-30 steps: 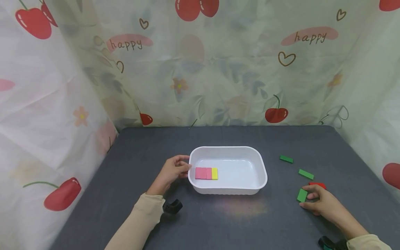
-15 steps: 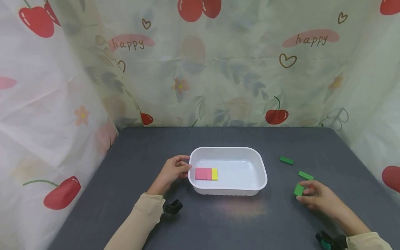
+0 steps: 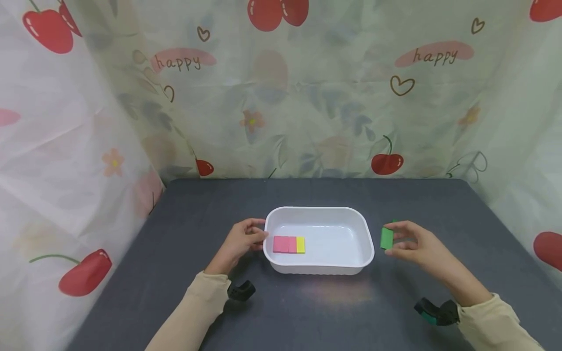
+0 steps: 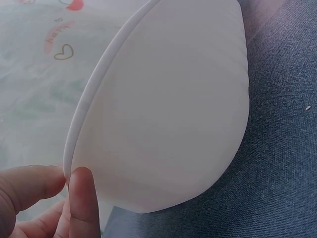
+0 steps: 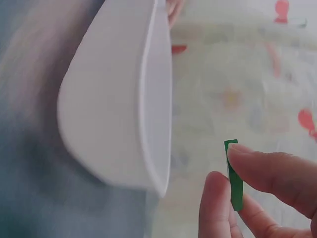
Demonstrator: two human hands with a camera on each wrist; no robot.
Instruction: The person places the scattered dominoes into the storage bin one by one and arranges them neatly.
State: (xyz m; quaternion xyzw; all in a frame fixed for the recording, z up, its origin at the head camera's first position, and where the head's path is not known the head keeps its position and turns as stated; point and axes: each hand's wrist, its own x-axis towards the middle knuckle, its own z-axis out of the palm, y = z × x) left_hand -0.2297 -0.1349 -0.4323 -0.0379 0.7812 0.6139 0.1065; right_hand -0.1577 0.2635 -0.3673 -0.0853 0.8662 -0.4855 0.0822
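Note:
A white plastic tub [image 3: 319, 269] stands on the dark table. My left hand [image 3: 239, 243] pinches its left rim, and the left wrist view shows thumb and finger on either side of the tub's edge [image 4: 79, 119]. Inside, pink blocks [image 3: 284, 244] and a yellow block [image 3: 300, 245] lie side by side in a row on the left. Just right of the tub, my right hand [image 3: 417, 243] holds a flat green block [image 3: 387, 238] by its ends, above the table. The right wrist view shows this green block [image 5: 235, 178] edge-on between thumb and fingers.
Behind my right fingertips, a sliver of another green block [image 3: 394, 221] shows; the other loose blocks are hidden by the hand and arm. Each wrist carries a black strap mount [image 3: 241, 291]. A cherry-printed curtain [image 3: 307, 122] surrounds the table.
My right hand has lifted the green block and carried it leftward and away from me, close to the tub's right side. My left hand and the tub have stayed put.

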